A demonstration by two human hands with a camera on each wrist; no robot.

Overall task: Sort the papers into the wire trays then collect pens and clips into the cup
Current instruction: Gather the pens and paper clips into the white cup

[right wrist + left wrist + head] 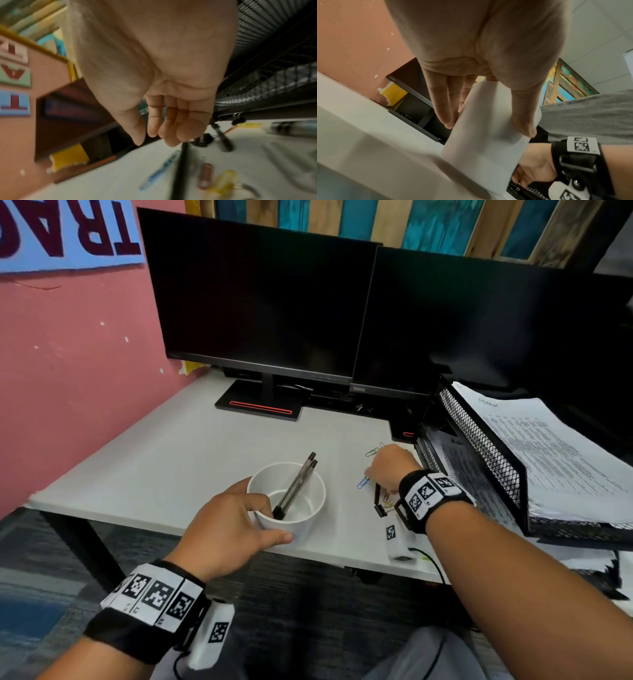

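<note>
A white cup [303, 527] stands near the desk's front edge with two dark pens [297, 485] leaning inside it. My left hand [263, 522] grips the cup's near side, thumb on one wall and fingers on the other, as the left wrist view shows around the cup [488, 148]. My right hand [380, 470] hovers over loose clips beside the black wire trays [486, 446], fingers relaxed and holding nothing [154, 140]. Under it lie a blue paper clip [363, 482], a green paper clip [371, 453], a black pen [180, 173] and a black binder clip [379, 510]. Papers [555, 446] fill the trays.
Two dark monitors [267, 302] stand along the back of the white desk [171, 453], with a pink wall on the left. Brown and yellow paper clips [223, 181] lie near the pen. The stacked trays take up the right side of the desk.
</note>
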